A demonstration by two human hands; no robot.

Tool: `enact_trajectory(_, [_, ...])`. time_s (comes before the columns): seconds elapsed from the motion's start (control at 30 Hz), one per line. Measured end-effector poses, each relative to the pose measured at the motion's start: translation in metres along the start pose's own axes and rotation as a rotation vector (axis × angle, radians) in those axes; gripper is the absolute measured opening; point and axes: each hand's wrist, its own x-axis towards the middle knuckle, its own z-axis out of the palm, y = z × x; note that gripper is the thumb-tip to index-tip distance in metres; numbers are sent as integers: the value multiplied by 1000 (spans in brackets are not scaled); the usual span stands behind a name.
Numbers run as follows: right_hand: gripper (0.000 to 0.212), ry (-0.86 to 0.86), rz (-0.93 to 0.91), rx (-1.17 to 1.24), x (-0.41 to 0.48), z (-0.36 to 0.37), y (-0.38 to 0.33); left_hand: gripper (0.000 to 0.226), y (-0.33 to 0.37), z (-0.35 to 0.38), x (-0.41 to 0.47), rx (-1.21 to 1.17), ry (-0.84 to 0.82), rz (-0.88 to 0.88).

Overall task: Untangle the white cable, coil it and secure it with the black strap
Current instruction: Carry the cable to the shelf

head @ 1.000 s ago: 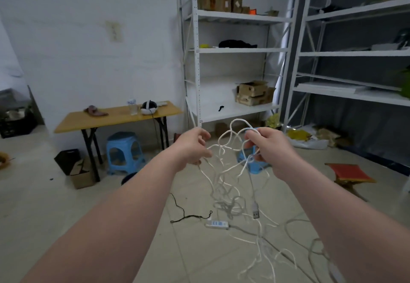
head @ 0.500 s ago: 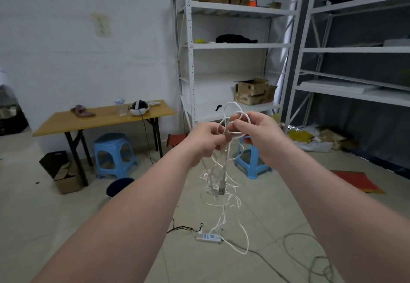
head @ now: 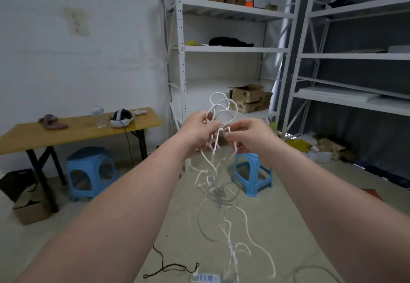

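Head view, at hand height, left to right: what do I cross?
wooden table → left hand → white cable, pinched by both hands → right hand → far-right shelving rack. The middle rack behind the hands overlaps them, so it is left out.

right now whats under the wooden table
Under the table: a blue stool, an open cardboard box and a dark bin. What lies behind them is hidden.

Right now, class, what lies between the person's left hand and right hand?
In the head view, tangled white cable spans the gap between left hand and right hand; both grip it, loops rising above.
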Motion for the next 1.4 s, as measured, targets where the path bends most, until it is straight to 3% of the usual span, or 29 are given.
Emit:
enact_trajectory(0.1, [14,69,12,-34,50,1,-2,16,-11,-13,53,-5,-31,-16])
enact_trajectory(0.3, [19,166,37,-96,128,-2,15,21,-32,-8,132,13,-42,-38])
enact_trajectory(0.5, [6,198,-98,-284,193,3,25,21,-37,5,188,-31,-57,-43])
enact_trajectory(0.63, [39,182,-111,-469,233,-4,23,22,-39,18,231,6,-73,-42])
enact_trajectory(0.77, [39,95,-36,-554,282,-31,29,21,-41,43,283,23,-91,-29])
enact_trajectory(0.97, [28,61,15,-296,364,-90,59,17,-31,97,364,55,-41,-42])
enact_trajectory(1.13, [19,225,167,215,421,-142,72,27,-50,109,431,104,155,-160])
enact_trajectory(1.27, [14,372,306,585,454,-172,84,26,-66,102,472,-113,317,-277])
enact_trajectory(1.4, [20,475,404,497,486,-187,99,26,-65,95,500,-364,430,-302])
